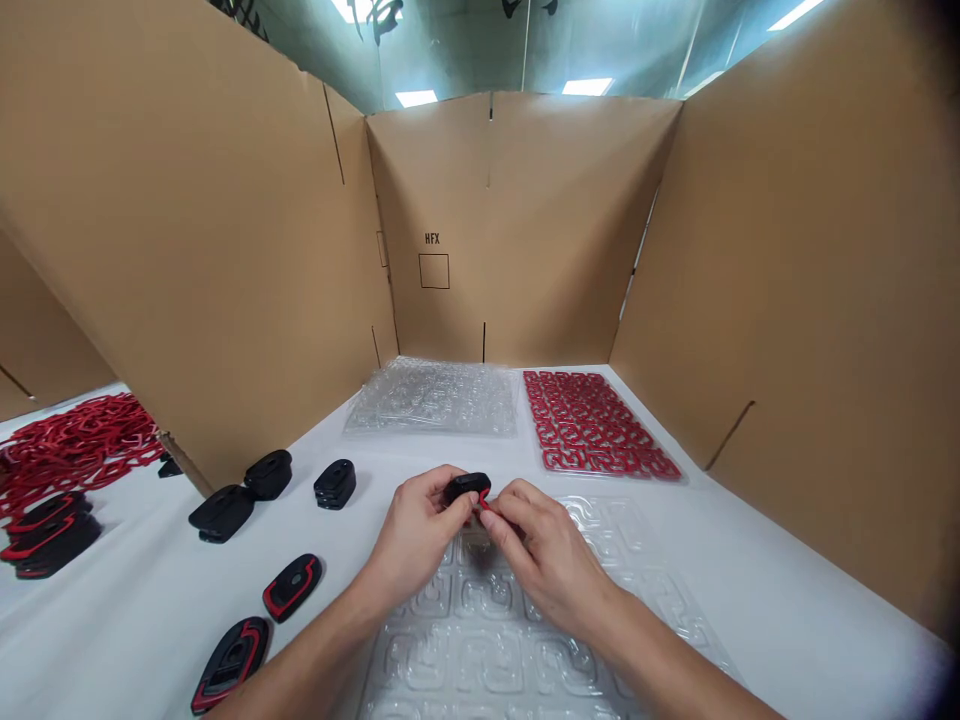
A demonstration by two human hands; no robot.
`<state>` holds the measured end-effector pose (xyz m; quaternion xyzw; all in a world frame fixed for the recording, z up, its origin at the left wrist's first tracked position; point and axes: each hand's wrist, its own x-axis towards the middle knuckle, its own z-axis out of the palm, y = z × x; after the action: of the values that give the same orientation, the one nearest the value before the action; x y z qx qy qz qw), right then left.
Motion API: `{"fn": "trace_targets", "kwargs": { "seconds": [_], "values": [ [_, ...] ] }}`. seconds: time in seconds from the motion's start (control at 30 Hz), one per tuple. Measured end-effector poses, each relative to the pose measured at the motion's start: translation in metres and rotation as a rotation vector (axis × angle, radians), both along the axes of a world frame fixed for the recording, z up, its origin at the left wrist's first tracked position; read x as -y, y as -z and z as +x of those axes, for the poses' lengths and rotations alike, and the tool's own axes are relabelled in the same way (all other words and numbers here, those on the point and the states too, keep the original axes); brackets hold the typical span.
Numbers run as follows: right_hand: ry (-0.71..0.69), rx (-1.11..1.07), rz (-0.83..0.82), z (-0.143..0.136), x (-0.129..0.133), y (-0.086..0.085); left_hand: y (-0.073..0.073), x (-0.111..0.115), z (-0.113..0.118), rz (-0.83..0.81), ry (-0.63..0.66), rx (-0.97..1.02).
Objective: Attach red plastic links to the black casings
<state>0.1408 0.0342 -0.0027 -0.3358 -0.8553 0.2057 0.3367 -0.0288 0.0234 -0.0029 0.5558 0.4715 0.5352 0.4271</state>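
Observation:
My left hand is closed on a small black piece, held up above a clear plastic tray with moulded hollows. Thumb and fingertips of my right hand pinch a thin red strip at the right end of the black piece. The far part of the strip is hidden by my fingers. To the left on the white table lie a black piece with a red inlay and a larger one near my left forearm.
Behind my hands are a pile of clear trays and a tray filled with red pieces. Stacked black pieces stand at the left, red strips heap at far left. Cardboard walls enclose the back and sides.

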Motion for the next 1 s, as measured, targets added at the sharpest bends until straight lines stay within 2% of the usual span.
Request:
{"fn": "trace_targets", "kwargs": {
  "seconds": [0.2, 0.4, 0.67, 0.83, 0.93, 1.0],
  "values": [
    [-0.009, -0.01, -0.007, 0.002, -0.002, 0.0, -0.003, -0.002, -0.001, -0.051, 0.058, 0.089],
    [-0.011, -0.034, -0.031, 0.002, -0.004, -0.001, -0.003, 0.0, 0.001, -0.04, 0.004, 0.052],
    [0.016, -0.048, -0.025, 0.002, -0.005, 0.003, -0.006, 0.002, 0.003, -0.046, 0.018, 0.088],
    [0.027, -0.109, -0.041, 0.004, -0.007, 0.003, -0.006, 0.003, 0.004, -0.123, 0.035, 0.222],
    [-0.004, -0.236, -0.132, 0.004, -0.009, -0.001, -0.006, 0.002, 0.003, -0.165, 0.054, 0.329],
    [-0.049, -0.349, -0.311, 0.004, -0.012, -0.003, -0.005, 0.001, 0.003, -0.184, 0.074, 0.392]
  ]
}}
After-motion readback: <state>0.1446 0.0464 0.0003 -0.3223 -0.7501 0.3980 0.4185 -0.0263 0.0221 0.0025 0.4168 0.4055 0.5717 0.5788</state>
